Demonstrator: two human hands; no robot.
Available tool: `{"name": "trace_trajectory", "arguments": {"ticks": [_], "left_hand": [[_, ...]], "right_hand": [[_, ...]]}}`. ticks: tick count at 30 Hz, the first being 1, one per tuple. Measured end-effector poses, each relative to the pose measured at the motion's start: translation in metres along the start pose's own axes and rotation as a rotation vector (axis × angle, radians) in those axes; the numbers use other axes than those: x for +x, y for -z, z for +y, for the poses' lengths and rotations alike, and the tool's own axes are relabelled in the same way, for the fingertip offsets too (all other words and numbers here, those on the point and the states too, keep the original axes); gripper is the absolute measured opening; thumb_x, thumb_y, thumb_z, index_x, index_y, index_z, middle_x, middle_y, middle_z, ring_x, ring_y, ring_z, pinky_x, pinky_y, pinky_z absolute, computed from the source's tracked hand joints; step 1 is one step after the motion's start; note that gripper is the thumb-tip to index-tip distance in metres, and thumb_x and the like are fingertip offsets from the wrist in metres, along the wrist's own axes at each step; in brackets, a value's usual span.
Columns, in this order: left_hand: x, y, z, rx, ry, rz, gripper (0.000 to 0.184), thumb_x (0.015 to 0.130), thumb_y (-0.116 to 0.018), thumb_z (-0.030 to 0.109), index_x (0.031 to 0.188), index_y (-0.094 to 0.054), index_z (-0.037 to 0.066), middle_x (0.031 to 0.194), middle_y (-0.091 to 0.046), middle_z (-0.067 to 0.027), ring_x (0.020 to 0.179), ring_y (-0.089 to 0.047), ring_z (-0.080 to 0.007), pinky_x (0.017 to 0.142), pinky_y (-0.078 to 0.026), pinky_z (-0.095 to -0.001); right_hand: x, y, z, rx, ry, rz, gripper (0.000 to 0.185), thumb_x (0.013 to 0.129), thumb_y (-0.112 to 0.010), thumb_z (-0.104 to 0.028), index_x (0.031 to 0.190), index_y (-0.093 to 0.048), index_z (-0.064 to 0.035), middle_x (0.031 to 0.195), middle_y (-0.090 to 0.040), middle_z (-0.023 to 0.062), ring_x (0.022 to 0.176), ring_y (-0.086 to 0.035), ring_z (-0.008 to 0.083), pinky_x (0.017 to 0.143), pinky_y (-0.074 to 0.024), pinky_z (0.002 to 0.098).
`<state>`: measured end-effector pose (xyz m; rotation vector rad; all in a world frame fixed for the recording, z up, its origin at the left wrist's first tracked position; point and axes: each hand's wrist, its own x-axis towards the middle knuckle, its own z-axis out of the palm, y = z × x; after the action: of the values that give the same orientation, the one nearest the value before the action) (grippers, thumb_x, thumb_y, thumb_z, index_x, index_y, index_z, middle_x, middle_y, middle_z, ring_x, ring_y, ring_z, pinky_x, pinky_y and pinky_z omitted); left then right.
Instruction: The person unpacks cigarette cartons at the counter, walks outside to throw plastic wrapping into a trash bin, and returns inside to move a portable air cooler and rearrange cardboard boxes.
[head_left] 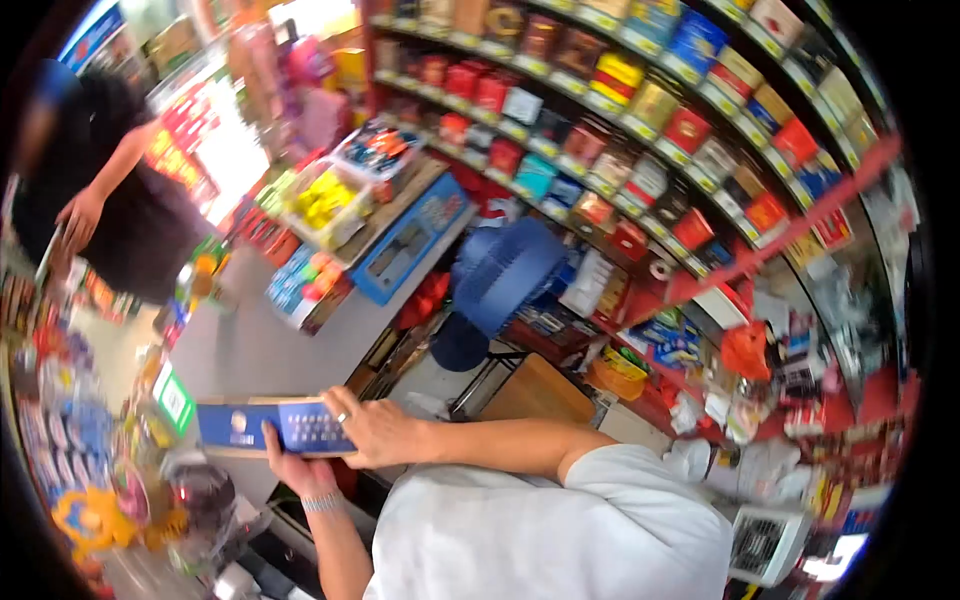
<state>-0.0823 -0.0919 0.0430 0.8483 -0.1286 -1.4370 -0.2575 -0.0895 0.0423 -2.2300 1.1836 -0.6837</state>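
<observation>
A long, flat blue box (pixel 252 428) with pale printing and light brown edges lies across both my hands, above the counter. My left hand (pixel 297 468), with a metal band at the wrist, grips its lower edge, thumb up over the printed face. My right hand (pixel 378 432), wearing a ring, has its fingers closed round the box's right end. A green-framed card with a code (pixel 174 399) stands by the box's left end. The underside of the box is hidden.
The grey counter (pixel 225 335) holds tubs of yellow packets (pixel 328 205) and a blue case (pixel 415 235). Beyond it stands a person in dark clothes (pixel 110 200). Shelves of small boxes (pixel 600 150) rise behind a blue chair (pixel 510 270). A wooden stool (pixel 537 390) is nearby.
</observation>
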Motion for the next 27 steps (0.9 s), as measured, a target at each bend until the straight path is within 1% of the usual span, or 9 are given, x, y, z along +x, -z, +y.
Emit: {"name": "trace_trajectory", "arguments": {"ticks": [2, 4, 6, 8, 13, 16, 20, 26, 27], "left_hand": [[0.007, 0.01, 0.012, -0.126, 0.055, 0.089, 0.033, 0.094, -0.063, 0.027, 0.116, -0.058, 0.003, 0.11, -0.067, -0.0134, 0.099, -0.065, -0.0291, 0.093, -0.052, -0.0454], [0.03, 0.037, 0.0, -0.105, -0.115, 0.142, 0.022, 0.089, -0.069, 0.013, 0.108, -0.061, 0.004, 0.102, -0.068, -0.0099, 0.09, -0.066, -0.0247, 0.085, -0.054, -0.0399], [0.027, 0.02, -0.011, -0.134, -0.092, 0.263, 0.025, 0.089, -0.07, 0.008, 0.111, -0.059, 0.003, 0.097, -0.068, -0.0083, 0.087, -0.067, -0.0222, 0.079, -0.057, -0.0377], [0.033, 0.036, -0.021, -0.126, -0.077, 0.241, 0.029, 0.089, -0.07, 0.007, 0.115, -0.057, 0.003, 0.1, -0.067, -0.0077, 0.089, -0.067, -0.0193, 0.079, -0.058, -0.0349], [0.028, 0.013, -0.021, -0.062, -0.337, 0.323, 0.038, 0.088, -0.071, 0.006, 0.119, -0.05, 0.004, 0.108, -0.063, -0.0067, 0.094, -0.064, -0.0173, 0.082, -0.054, -0.0327], [0.031, 0.008, -0.012, 0.004, -0.476, 0.387, 0.038, 0.086, -0.072, 0.004, 0.117, -0.05, 0.003, 0.108, -0.062, -0.007, 0.093, -0.063, -0.0156, 0.083, -0.052, -0.0309], [0.032, 0.019, 0.004, -0.038, -0.437, 0.369, 0.033, 0.085, -0.072, 0.002, 0.112, -0.054, 0.001, 0.103, -0.066, -0.0082, 0.088, -0.065, -0.0173, 0.078, -0.055, -0.0326], [0.041, 0.033, -0.014, -0.044, -0.191, 0.326, 0.032, 0.086, -0.072, 0.006, 0.113, -0.056, -0.001, 0.1, -0.068, -0.0093, 0.084, -0.068, -0.0181, 0.077, -0.057, -0.0336], [0.04, 0.033, -0.008, -0.027, -0.149, 0.314, 0.032, 0.086, -0.072, 0.006, 0.112, -0.056, -0.001, 0.099, -0.068, -0.0098, 0.083, -0.069, -0.0186, 0.076, -0.058, -0.0348]], "right_hand": [[0.003, -0.012, -0.001, 0.086, -0.061, -0.023, 0.09, 0.069, -0.075, -0.027, 0.14, -0.031, 0.0056, 0.135, -0.043, 0.0283, 0.088, -0.066, 0.0461, 0.075, -0.0585, 0.0476], [0.008, 0.009, -0.018, 0.17, -0.288, -0.149, 0.089, 0.07, -0.077, -0.03, 0.14, -0.032, 0.0027, 0.131, -0.046, 0.0265, 0.094, -0.065, 0.0458, 0.078, -0.0575, 0.0484], [0.0, 0.017, -0.017, -0.037, -0.212, -0.078, 0.092, 0.069, -0.078, -0.033, 0.14, -0.031, 0.0026, 0.13, -0.046, 0.0249, 0.098, -0.064, 0.0452, 0.079, -0.0569, 0.0492], [-0.003, 0.009, -0.013, -0.073, -0.205, -0.05, 0.094, 0.068, -0.079, -0.033, 0.14, -0.03, 0.0035, 0.131, -0.046, 0.0249, 0.095, -0.064, 0.0454, 0.079, -0.0569, 0.0499], [0.033, -0.002, -0.017, -0.152, -0.164, -0.171, 0.103, 0.071, -0.078, -0.036, 0.144, -0.023, 0.0112, 0.139, -0.038, 0.0306, 0.098, -0.064, 0.0481, 0.079, -0.0571, 0.0497], [0.047, -0.017, -0.007, -0.132, -0.109, -0.141, 0.099, 0.072, -0.077, -0.036, 0.144, -0.025, 0.0076, 0.139, -0.04, 0.028, 0.093, -0.065, 0.0479, 0.078, -0.0571, 0.0505], [0.039, -0.007, -0.013, -0.084, -0.108, -0.199, 0.098, 0.071, -0.078, -0.032, 0.144, -0.026, 0.0063, 0.139, -0.04, 0.0265, 0.102, -0.063, 0.0459, 0.082, -0.0557, 0.0496], [0.009, 0.005, -0.002, -0.092, -0.086, -0.148, 0.1, 0.068, -0.083, -0.029, 0.144, -0.027, 0.005, 0.141, -0.04, 0.0267, 0.106, -0.06, 0.0462, 0.083, -0.0551, 0.0475], [0.008, 0.01, -0.005, -0.105, -0.029, -0.162, 0.092, 0.068, -0.085, -0.028, 0.141, -0.037, 0.001, 0.141, -0.042, 0.0234, 0.106, -0.062, 0.0427, 0.083, -0.0557, 0.0457]]}}
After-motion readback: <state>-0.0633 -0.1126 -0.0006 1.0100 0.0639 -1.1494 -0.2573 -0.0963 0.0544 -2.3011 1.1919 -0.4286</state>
